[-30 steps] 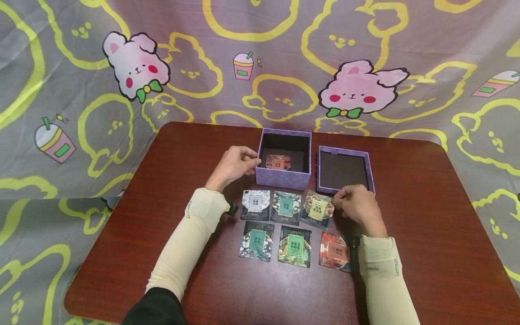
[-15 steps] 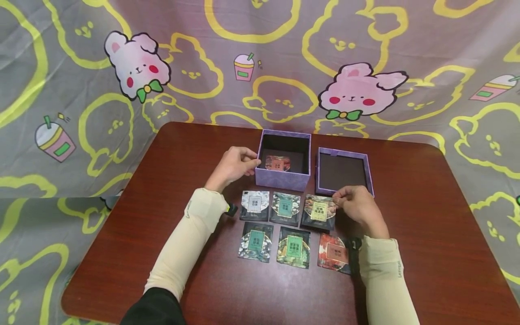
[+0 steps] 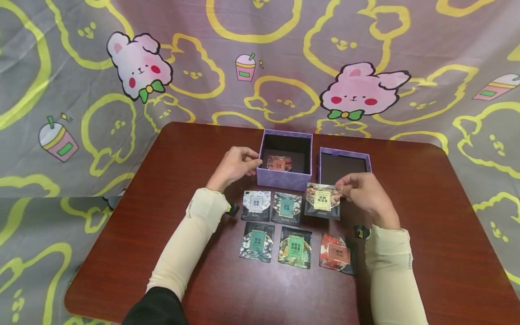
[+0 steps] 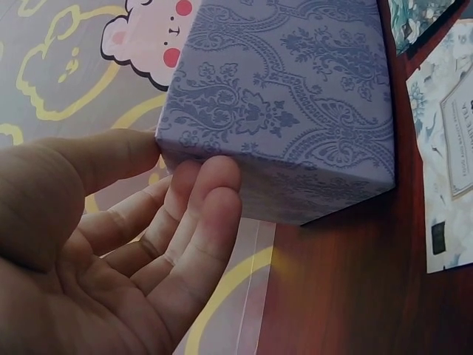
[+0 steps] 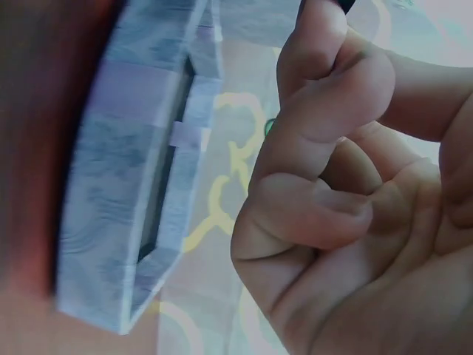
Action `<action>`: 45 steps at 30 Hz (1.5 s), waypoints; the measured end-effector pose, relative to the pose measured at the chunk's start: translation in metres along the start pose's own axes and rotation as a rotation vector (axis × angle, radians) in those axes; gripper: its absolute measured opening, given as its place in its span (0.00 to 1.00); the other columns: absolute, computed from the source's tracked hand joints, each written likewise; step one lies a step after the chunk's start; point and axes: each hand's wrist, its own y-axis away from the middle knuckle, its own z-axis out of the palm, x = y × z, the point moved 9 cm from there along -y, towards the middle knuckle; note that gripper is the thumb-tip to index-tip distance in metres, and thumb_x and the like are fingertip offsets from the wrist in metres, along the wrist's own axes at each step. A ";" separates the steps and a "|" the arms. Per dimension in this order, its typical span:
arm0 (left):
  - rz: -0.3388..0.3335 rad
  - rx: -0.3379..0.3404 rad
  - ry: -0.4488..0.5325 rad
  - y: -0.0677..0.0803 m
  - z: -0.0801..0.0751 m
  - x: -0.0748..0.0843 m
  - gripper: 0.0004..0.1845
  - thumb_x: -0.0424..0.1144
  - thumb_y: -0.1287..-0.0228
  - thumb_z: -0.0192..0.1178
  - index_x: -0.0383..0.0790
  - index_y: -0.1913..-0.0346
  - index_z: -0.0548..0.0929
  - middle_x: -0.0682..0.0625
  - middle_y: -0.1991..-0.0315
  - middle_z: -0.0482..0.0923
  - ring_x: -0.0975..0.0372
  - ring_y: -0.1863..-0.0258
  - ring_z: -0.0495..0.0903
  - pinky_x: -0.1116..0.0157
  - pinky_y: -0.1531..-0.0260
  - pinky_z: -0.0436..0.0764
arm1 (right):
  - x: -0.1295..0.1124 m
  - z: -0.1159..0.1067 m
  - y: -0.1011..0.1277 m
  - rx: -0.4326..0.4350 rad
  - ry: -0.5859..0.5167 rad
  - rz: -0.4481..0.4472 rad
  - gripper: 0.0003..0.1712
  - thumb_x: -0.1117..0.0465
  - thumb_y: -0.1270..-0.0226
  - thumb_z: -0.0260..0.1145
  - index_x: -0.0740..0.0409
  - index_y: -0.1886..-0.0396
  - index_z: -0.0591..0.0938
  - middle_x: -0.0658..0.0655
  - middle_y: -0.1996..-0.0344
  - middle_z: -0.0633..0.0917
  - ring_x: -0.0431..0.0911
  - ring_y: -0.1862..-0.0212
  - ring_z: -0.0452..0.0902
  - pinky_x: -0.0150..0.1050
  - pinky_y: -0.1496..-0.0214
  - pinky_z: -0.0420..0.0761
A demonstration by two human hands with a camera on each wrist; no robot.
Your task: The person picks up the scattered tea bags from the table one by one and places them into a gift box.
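Pinched at its top right corner, a dark tea sachet with a cream label (image 3: 322,201) hangs tilted from my right hand (image 3: 367,196), raised above the table. In the right wrist view, the fingers of my right hand (image 5: 347,177) are curled, and only a dark bit of the sachet shows at the top edge. My left hand (image 3: 235,166) holds the purple patterned box (image 3: 283,178) at its left front corner. Thumb and fingertips touch the box (image 4: 281,89) in the left wrist view. Inside the box lies a red sachet (image 3: 279,163).
Two sachets, a white one (image 3: 256,205) and a teal-labelled one (image 3: 286,207), lie before the box. A nearer row holds a grey-teal sachet (image 3: 257,241), a green one (image 3: 295,247) and a red one (image 3: 337,253). The purple lid (image 3: 343,162) lies inside up, right of the box.
The cream-labelled sachet has been lifted off the table by my right hand, moving up and slightly towards the lid. My left hand stays at the box.
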 end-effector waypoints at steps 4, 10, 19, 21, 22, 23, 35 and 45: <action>0.004 0.002 -0.007 0.000 -0.001 0.000 0.16 0.38 0.32 0.68 0.31 0.47 0.83 0.43 0.65 0.85 0.43 0.64 0.86 0.46 0.56 0.84 | -0.011 -0.006 -0.004 0.000 0.002 -0.019 0.09 0.71 0.28 0.59 0.69 0.55 0.84 0.63 0.63 0.83 0.55 0.63 0.77 0.44 0.64 0.81; 0.003 0.004 0.000 0.000 -0.003 0.000 0.15 0.38 0.32 0.68 0.32 0.48 0.83 0.43 0.65 0.85 0.42 0.63 0.85 0.45 0.56 0.84 | -0.024 -0.011 -0.013 0.000 -0.015 -0.031 0.09 0.69 0.27 0.61 0.68 0.54 0.84 0.64 0.63 0.83 0.54 0.65 0.76 0.42 0.68 0.80; 0.016 0.001 0.002 0.000 -0.003 0.001 0.15 0.37 0.32 0.68 0.32 0.49 0.83 0.43 0.66 0.85 0.42 0.63 0.85 0.45 0.57 0.84 | -0.035 -0.009 -0.022 -0.018 -0.036 0.000 0.09 0.66 0.26 0.63 0.66 0.52 0.83 0.63 0.60 0.84 0.58 0.62 0.76 0.46 0.61 0.79; 0.018 0.000 0.007 0.000 -0.003 0.001 0.14 0.37 0.33 0.68 0.32 0.49 0.83 0.43 0.67 0.85 0.41 0.63 0.85 0.44 0.57 0.84 | -0.040 -0.010 -0.025 -0.011 -0.037 -0.013 0.09 0.65 0.26 0.63 0.66 0.53 0.83 0.63 0.61 0.84 0.57 0.64 0.76 0.45 0.61 0.79; 0.019 0.000 0.009 0.000 -0.003 0.001 0.14 0.37 0.33 0.68 0.33 0.49 0.83 0.43 0.67 0.85 0.40 0.63 0.85 0.44 0.57 0.84 | -0.043 -0.010 -0.026 -0.007 -0.036 -0.022 0.09 0.65 0.26 0.63 0.66 0.53 0.84 0.62 0.61 0.84 0.56 0.64 0.76 0.45 0.62 0.78; 0.019 0.001 0.011 0.000 -0.003 0.001 0.14 0.37 0.33 0.68 0.33 0.50 0.83 0.43 0.67 0.85 0.39 0.62 0.85 0.44 0.57 0.84 | -0.046 -0.010 -0.028 -0.003 -0.036 -0.031 0.09 0.66 0.26 0.64 0.66 0.53 0.84 0.62 0.62 0.84 0.55 0.65 0.76 0.44 0.63 0.78; 0.028 -0.009 0.004 0.000 -0.001 0.001 0.16 0.38 0.32 0.68 0.32 0.48 0.83 0.43 0.66 0.85 0.41 0.63 0.85 0.45 0.57 0.84 | -0.066 -0.007 -0.044 0.014 -0.050 -0.051 0.08 0.67 0.28 0.64 0.68 0.54 0.84 0.61 0.64 0.85 0.52 0.68 0.77 0.42 0.64 0.76; 0.005 -0.011 0.007 -0.001 -0.001 -0.001 0.15 0.37 0.33 0.69 0.32 0.48 0.83 0.43 0.66 0.85 0.41 0.63 0.86 0.45 0.57 0.84 | -0.069 -0.004 -0.062 0.032 -0.060 -0.082 0.09 0.66 0.28 0.65 0.69 0.56 0.85 0.59 0.67 0.85 0.51 0.70 0.77 0.41 0.65 0.79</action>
